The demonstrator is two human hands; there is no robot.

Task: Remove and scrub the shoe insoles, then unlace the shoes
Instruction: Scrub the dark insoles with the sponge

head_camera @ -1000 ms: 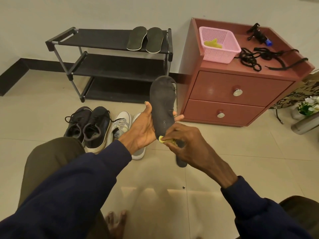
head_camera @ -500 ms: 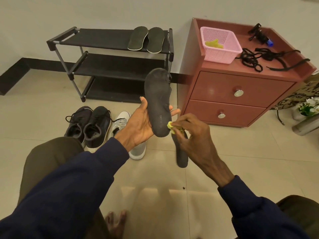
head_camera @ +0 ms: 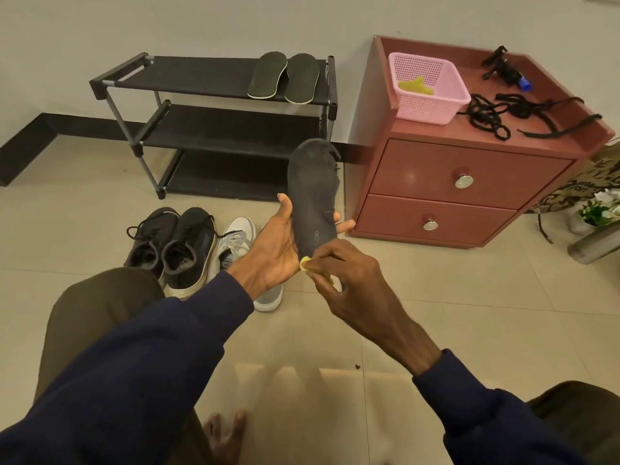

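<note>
Two hands: both work on one dark insole (head_camera: 313, 199), held up in front of the red cabinet (head_camera: 446, 193), at its left side.
Left hand (head_camera: 273, 245): fingers wrap the insole from behind, thumb along its left edge, fingertips showing past its right edge; it grips the insole near the heel, toe end pointing up.
Right hand (head_camera: 349, 280): fingers are closed around a small yellow sponge (head_camera: 306, 263), which presses against the heel end of the insole.
Insole: dark grey, upright, slightly tilted, with a frayed edge on its upper right side; a second dark piece peeks out under the right hand, too hidden to tell what it is.
Cabinet top: a pink basket (head_camera: 427, 105) with a yellow cloth inside stands at the left; black laces (head_camera: 493, 115) lie loose just right of the basket; a black tool with a blue tip (head_camera: 506, 70) lies at the back.
Left of cabinet: a black shoe rack (head_camera: 214, 129) stands against the wall, with a pair of insoles (head_camera: 285, 77) lying side by side on its top shelf.
Floor, left of cabinet: a pair of dark shoes (head_camera: 174, 246) with laces in, in front of the rack; a white shoe (head_camera: 235, 243) just beside them, partly hidden by the left hand.
Person: dark blue sleeves, olive trousers, bare toes on the tiled floor.
</note>
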